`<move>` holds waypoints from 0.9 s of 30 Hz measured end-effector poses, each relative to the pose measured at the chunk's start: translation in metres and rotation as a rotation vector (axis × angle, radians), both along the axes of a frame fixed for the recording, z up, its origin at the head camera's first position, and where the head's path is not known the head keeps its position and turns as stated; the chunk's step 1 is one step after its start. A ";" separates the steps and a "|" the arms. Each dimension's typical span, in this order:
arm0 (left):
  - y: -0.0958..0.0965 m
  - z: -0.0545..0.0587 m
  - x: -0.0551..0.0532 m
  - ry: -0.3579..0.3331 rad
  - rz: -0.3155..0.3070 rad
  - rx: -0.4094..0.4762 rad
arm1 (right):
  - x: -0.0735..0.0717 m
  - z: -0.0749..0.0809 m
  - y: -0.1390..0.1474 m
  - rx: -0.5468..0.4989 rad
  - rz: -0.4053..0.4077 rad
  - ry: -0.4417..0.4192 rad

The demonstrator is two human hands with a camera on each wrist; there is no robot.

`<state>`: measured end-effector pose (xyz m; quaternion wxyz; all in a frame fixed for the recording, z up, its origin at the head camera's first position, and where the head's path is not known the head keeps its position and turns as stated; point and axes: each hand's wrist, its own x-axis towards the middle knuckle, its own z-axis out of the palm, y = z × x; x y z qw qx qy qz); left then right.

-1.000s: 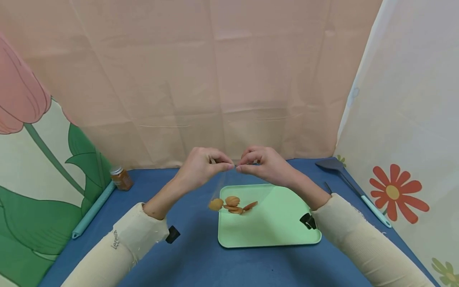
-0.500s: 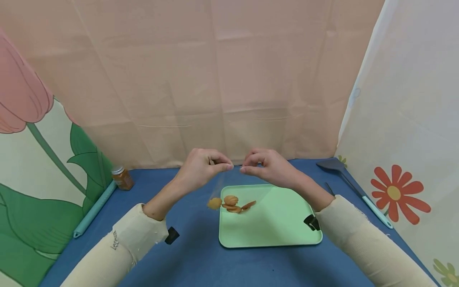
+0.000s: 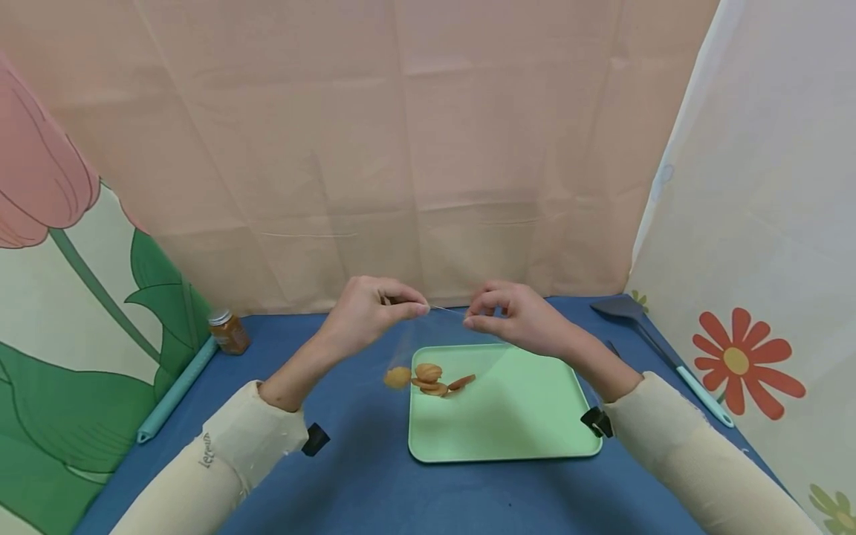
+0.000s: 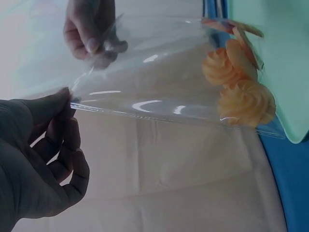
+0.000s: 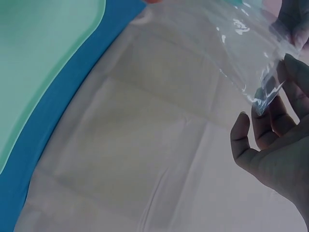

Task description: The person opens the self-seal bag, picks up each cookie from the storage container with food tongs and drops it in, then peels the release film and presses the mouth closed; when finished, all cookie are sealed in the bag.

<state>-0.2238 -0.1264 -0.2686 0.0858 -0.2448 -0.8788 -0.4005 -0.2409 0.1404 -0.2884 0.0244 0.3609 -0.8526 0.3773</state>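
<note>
A clear plastic bag (image 4: 140, 82) hangs between my two hands, with several swirled cookies (image 4: 246, 104) lying in its bottom. My left hand (image 3: 374, 308) pinches one corner of the bag's top edge between thumb and forefinger. The opposite side of that edge is pinched by my right hand (image 3: 511, 316), a short gap away, and the edge is stretched taut between them. In the right wrist view a corner of the bag (image 5: 258, 99) sticks out by the right fingers. Seen from the head, the cookies (image 3: 428, 379) overlap the left end of a light green tray (image 3: 508, 423).
On the blue table stands a small jar (image 3: 229, 332) with a metal lid at the back left, close to a turquoise rod (image 3: 177, 390). A dark spatula (image 3: 658, 345) with a turquoise handle lies along the right edge. Curtains close off the back and sides.
My hands have drawn apart, the right one moving right and slightly down, the left one slightly left. The top edge of the bag now shows as a taut line between them.
</note>
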 end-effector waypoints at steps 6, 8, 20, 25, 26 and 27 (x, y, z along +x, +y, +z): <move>-0.003 0.000 0.000 0.018 -0.001 0.000 | 0.001 -0.002 0.006 -0.007 0.007 0.001; -0.003 0.000 0.001 0.025 -0.001 -0.001 | 0.002 -0.002 0.008 -0.005 0.004 -0.003; -0.007 0.001 0.002 0.013 0.015 0.013 | 0.004 -0.002 0.018 0.023 -0.012 -0.006; -0.009 0.001 0.000 0.009 0.016 0.013 | 0.004 -0.003 0.020 0.054 -0.035 0.019; -0.009 0.001 0.000 0.007 0.015 0.013 | 0.005 -0.003 0.021 0.063 -0.041 0.026; -0.010 0.001 0.000 0.004 0.013 0.012 | 0.004 -0.004 0.021 0.072 -0.042 0.036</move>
